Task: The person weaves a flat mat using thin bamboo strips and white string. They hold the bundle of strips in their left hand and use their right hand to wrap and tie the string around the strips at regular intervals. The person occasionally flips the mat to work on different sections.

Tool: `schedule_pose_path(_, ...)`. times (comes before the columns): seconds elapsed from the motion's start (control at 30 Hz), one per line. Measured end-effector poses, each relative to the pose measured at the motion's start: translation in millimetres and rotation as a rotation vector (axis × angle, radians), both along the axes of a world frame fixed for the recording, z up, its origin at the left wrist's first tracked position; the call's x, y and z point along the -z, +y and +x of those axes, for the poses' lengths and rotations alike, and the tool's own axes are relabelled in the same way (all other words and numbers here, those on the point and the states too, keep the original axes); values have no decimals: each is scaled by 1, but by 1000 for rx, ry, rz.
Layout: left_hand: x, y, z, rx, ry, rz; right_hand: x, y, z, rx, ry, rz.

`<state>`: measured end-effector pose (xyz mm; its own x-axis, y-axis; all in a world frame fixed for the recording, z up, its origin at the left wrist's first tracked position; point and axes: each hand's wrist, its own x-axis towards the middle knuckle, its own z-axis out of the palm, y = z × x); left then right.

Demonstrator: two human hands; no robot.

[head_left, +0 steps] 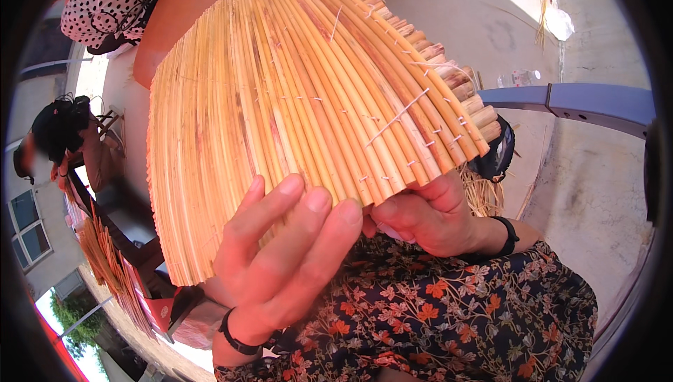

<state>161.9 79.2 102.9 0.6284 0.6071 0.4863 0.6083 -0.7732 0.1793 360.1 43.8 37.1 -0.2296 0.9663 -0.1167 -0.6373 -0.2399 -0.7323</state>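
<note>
A wide mat of yellow-brown reed stalks (294, 101), laid side by side and stitched with short white threads, tilts up before me and fills the middle of the view. My left hand (280, 256) holds it at the near edge, its fingertips lying along the ends of the stalks. Just under the mat's near right corner, my right hand (438, 217) is closed in a pinch. Between its thumb and fingers something small and pale shows in part; I cannot make out what it is. A few loose thread ends stick up from the stitches.
A blue metal bar (568, 101) runs in from the right. Beyond it a clear plastic bottle (520, 77) lies on the floor. Loose straw (484, 196) lies below the mat's right corner. At left are bundled reeds (105, 259), another person (73, 133) and polka-dot cloth (112, 0).
</note>
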Motion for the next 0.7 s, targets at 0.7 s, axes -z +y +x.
schedule_pose_path(0.7,-6,-5,-7,-71,-127,-47,3,9,0,-60,-21,61)
